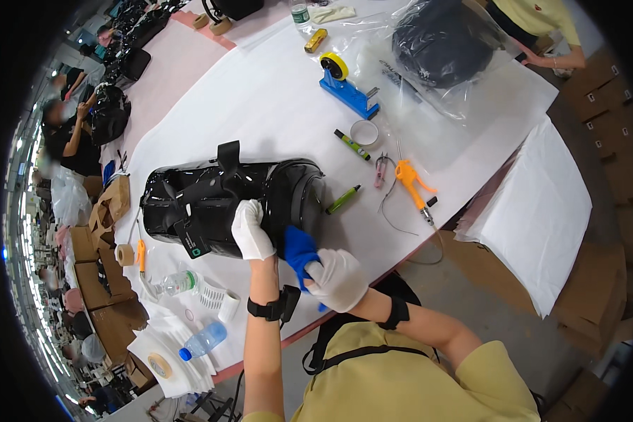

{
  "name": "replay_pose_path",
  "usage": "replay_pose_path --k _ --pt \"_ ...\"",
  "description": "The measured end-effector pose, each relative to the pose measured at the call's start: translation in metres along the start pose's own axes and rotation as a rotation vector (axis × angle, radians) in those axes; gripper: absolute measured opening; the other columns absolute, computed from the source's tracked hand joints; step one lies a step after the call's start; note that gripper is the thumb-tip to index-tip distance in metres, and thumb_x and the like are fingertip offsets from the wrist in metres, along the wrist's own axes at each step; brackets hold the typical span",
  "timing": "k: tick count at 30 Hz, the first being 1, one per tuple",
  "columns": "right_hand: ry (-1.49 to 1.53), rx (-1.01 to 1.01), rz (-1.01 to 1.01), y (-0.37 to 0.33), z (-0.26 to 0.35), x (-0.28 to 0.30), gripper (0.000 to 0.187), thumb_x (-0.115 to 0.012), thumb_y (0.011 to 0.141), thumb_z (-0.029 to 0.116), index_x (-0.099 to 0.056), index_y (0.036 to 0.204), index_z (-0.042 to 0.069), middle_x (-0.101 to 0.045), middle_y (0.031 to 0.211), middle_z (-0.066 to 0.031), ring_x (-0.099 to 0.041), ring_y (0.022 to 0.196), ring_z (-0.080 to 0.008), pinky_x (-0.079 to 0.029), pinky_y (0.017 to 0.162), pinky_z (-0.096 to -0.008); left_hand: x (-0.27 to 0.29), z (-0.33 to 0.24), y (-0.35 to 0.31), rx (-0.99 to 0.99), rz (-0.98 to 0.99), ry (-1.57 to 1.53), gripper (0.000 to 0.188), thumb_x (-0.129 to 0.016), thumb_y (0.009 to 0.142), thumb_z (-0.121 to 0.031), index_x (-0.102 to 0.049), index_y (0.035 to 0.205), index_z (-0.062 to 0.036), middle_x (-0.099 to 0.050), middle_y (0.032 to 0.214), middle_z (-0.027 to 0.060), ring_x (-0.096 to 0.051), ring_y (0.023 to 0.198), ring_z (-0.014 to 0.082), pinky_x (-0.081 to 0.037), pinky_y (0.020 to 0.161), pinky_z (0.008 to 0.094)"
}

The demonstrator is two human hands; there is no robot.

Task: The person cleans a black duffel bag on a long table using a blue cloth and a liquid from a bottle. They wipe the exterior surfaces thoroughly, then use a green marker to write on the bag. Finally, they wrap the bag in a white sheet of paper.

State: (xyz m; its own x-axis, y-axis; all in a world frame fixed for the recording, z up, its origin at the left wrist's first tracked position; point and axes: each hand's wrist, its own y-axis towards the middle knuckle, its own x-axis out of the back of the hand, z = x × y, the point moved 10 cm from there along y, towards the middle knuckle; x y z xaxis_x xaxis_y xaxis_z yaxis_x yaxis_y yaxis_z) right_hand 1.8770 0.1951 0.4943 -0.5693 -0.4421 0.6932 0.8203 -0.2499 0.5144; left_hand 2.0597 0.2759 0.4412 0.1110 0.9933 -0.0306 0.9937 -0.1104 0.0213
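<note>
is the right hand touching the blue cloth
Touching. The head view shows the gloved right hand gripping the blue cloth, part of which sticks out toward the black bag.

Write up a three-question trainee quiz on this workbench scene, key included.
1. What does the right grip hold?
2. True or false: the left grip is bare.
3. Which of these lies nearest the glossy black duffel bag?
a) tape dispenser
b) lower green marker
c) orange air blow gun

Key:
1. A blue cloth.
2. False; it wears a white glove.
3. b
</note>
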Motion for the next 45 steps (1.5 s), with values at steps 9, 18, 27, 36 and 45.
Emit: replay_pose_path --k 9,18,27,36,45 --pt "-0.001 -0.573 0.108 0.076 -0.101 -0.054 0.021 -0.059 0.086 0.028 -0.053 0.083 0.008 -0.058 0.074 -0.0148 -0.059 0.067 -0.0340 -0.047 0.060 -0.0450 0.039 -0.040 -0.069 -0.361 -0.074 0.342 0.027 -0.043 0.080 -0.011 -0.029 0.057 -0.0032 -0.033 0.063 0.0075 -0.033 0.060 0.0195 -0.026 0.057 0.0311" --pt "0.384 -0.660 0.099 0.044 -0.218 -0.121 0.042 -0.051 0.093 0.036 -0.055 0.096 -0.005 -0.061 0.094 -0.0264 -0.058 0.090 -0.0418 -0.045 0.077 -0.0461 0.027 -0.048 -0.062 -0.493 0.020 0.330 0.027 -0.040 0.079 0.003 -0.024 0.063 -0.0123 -0.022 0.067 -0.0058 -0.022 0.061 0.0052 -0.017 0.054 0.0228" --pt "0.770 -0.819 -0.415 0.001 -0.136 -0.104 0.030 -0.053 0.094 0.028 -0.060 0.114 0.007 -0.064 0.102 -0.0188 -0.061 0.091 -0.0358 -0.047 0.080 -0.0380 0.013 -0.002 -0.013 -0.083 -0.010 0.132 0.022 -0.054 0.091 -0.025 -0.058 0.079 -0.0073 -0.038 0.068 -0.0085 -0.036 0.062 0.0023 -0.029 0.058 0.0187" --pt "0.784 -0.928 -0.493 -0.057 -0.137 -0.163 0.016 -0.061 0.083 0.012 -0.061 0.098 0.006 -0.064 0.090 -0.0182 -0.063 0.082 -0.0355 -0.050 0.070 -0.0411 0.016 -0.008 -0.013 -0.217 0.067 0.200 0.027 -0.045 0.092 -0.019 -0.042 0.067 -0.0093 -0.037 0.068 -0.0069 -0.034 0.064 0.0020 -0.031 0.061 0.0172" --pt "0.746 -1.122 -0.342 -0.032 -0.237 -0.191 0.013 -0.056 0.087 0.017 -0.058 0.091 0.005 -0.065 0.085 -0.0181 -0.064 0.075 -0.0331 -0.049 0.063 -0.0419 0.013 -0.022 -0.031 -0.290 0.056 0.184 0.021 -0.037 0.087 -0.002 -0.045 0.068 -0.0056 -0.036 0.066 -0.0058 -0.034 0.064 0.0028 -0.030 0.062 0.0168"
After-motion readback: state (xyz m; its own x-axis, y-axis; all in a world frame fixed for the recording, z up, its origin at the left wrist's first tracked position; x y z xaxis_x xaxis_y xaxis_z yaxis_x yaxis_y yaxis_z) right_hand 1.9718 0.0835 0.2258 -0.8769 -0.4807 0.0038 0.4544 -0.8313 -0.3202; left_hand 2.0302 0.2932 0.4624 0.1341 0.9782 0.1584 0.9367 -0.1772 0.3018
